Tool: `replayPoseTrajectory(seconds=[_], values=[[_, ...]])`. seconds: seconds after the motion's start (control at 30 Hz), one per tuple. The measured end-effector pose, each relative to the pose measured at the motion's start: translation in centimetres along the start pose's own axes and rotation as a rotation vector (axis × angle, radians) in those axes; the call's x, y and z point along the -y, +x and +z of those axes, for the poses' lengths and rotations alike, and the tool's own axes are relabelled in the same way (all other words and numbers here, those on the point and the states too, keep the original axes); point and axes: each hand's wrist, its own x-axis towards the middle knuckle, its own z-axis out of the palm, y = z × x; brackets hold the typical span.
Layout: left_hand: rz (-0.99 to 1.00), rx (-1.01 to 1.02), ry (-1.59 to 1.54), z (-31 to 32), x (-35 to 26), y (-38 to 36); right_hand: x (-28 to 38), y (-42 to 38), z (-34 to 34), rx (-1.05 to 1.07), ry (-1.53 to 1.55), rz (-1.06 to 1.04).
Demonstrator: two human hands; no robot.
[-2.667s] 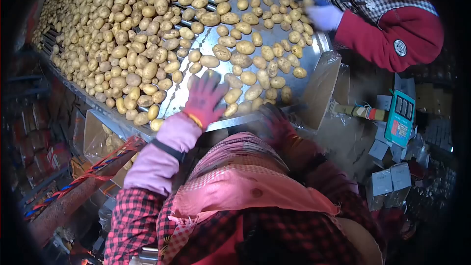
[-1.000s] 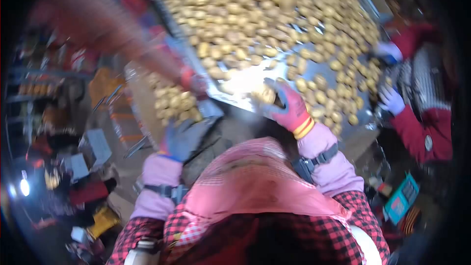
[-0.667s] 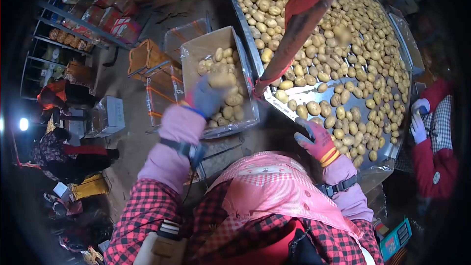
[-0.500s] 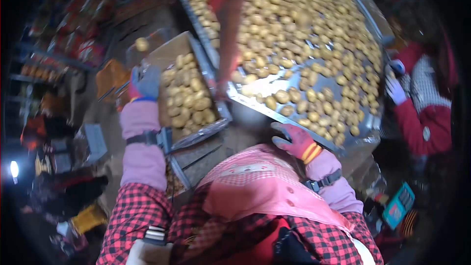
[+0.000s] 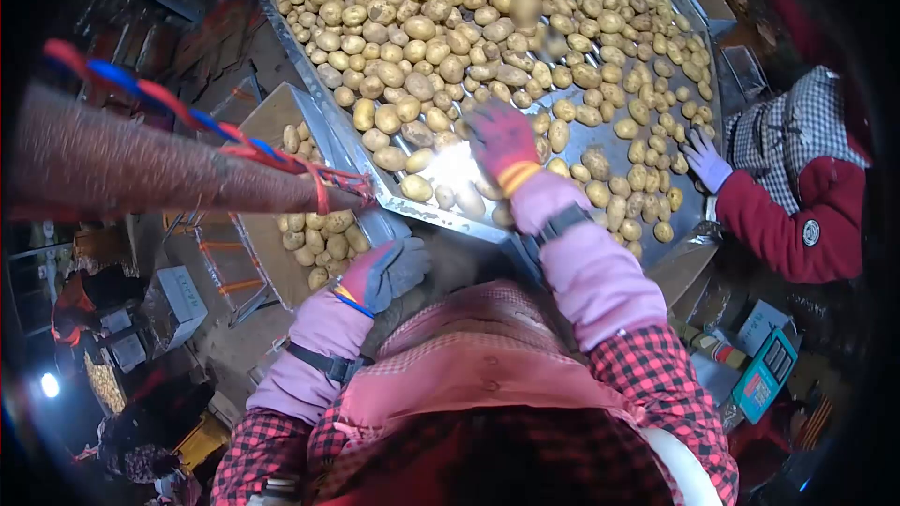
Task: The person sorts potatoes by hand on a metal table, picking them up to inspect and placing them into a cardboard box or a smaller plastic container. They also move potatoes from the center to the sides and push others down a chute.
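Observation:
My right hand point(image 5: 504, 136), in a red glove with a yellow-orange cuff, reaches over the metal sorting table point(image 5: 605, 145) among loose potatoes point(image 5: 417, 86). Its fingers look stretched out on or just above the potatoes, slightly blurred, and what lies under the palm is hidden. Beside the near corner of a potato-filled box point(image 5: 272, 136) is my left hand point(image 5: 386, 274), gloved in red and grey. Its fingers are loosely extended, with nothing visible in them. Potatoes point(image 5: 319, 244) lie in the box below the post.
A rusty post point(image 5: 178, 159) wrapped with red and blue cord crosses the left side, over the box. On the right, a co-worker's gloved hand point(image 5: 708, 161) rests at the table's edge. A teal scale-like device point(image 5: 764, 375) stands at lower right.
My right hand has moved from the table's near edge up over the potatoes. My left hand has come back from the box's far left side. A potato seen airborne there is gone from view.

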Motion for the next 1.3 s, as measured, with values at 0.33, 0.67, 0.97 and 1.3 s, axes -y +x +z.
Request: replayPoseTrajectory(seconds=[0.33,0.67,0.97,1.3], values=[[0.37,0.215,0.88,1.5,0.7,1.8,0.2,6.7,3.8,0.699,-0.382,0.241],[0.069,-0.079,-0.239,6.1,-3.1,10.0,-1.2,5.8,5.2,0.594,-0.238,0.197],[0.114,-0.035,-0.156,6.9,-4.6,13.4,-1.2,6.2,4.7,0.618,-0.178,0.27],[0.158,-0.006,-0.524,7.0,-2.9,14.7,-6.7,4.0,0.5,0.387,0.48,-0.063]])
